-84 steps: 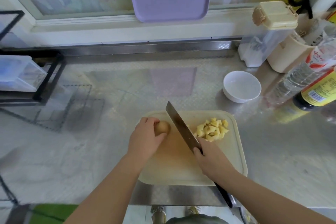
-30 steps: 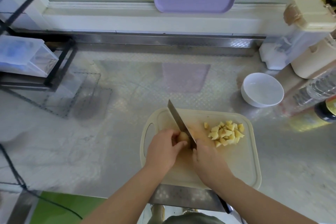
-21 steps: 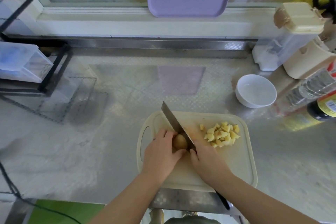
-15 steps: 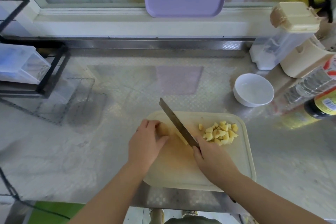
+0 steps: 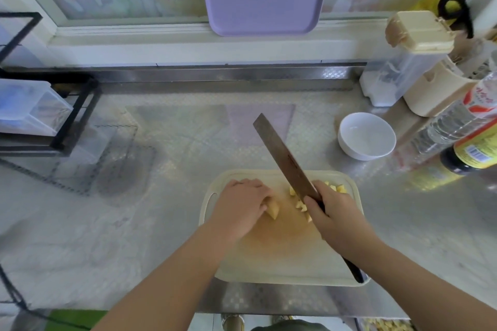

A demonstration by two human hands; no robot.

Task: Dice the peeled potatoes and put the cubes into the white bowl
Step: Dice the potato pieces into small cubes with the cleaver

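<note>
One potato piece (image 5: 272, 210) is pinned to the board (image 5: 282, 255) by the left hand (image 5: 239, 208), whose fingers are curled over it, just below the frame's centre. Only its cut right end is seen, poking out toward the knife (image 5: 285, 158). The piece lies directly left of the right hand (image 5: 334, 213), which is clenched round the knife handle. A few cubes (image 5: 301, 205) are scattered on the board between the two, with more partly hidden behind the right hand. The blade is held raised and slanted, its tip aimed at the upper left of the frame, so the edge is judged to hang right of the piece rather than over it. A shift leftward is called for before the next cut, and the left fingertips, close to the exposed end, must be cleared. The piece's long axis cannot be told, since most of it is covered. The bowl (image 5: 367, 137) is seen empty near the board's upper right corner, not touching it, nearer the right hand, with bottles (image 5: 457, 129) just beyond.
</note>
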